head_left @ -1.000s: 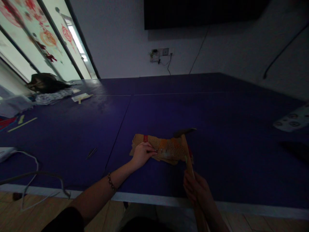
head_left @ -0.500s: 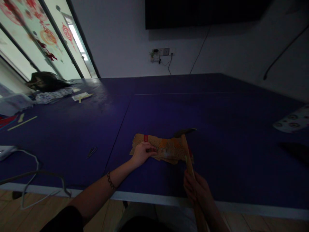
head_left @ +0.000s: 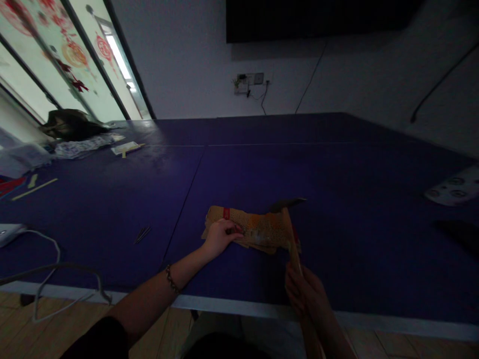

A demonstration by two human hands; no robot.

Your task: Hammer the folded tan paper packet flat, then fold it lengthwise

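Note:
Cardboard pieces, brown with a red strip and dark speckles, lie stacked on the blue table. My left hand rests on their left part, thumb and fingers pinched together; what they hold, if anything, is too small to make out. My right hand is wrapped round the wooden handle of a hammer. The dark hammer head lies at the far right edge of the cardboard, its pointed end turned right. Several thin nails lie on the table to the left.
At the left are a white power strip with a cable, a yellow strip, a white tray and a dark bag. To the right lie a white object with round marks and a black object.

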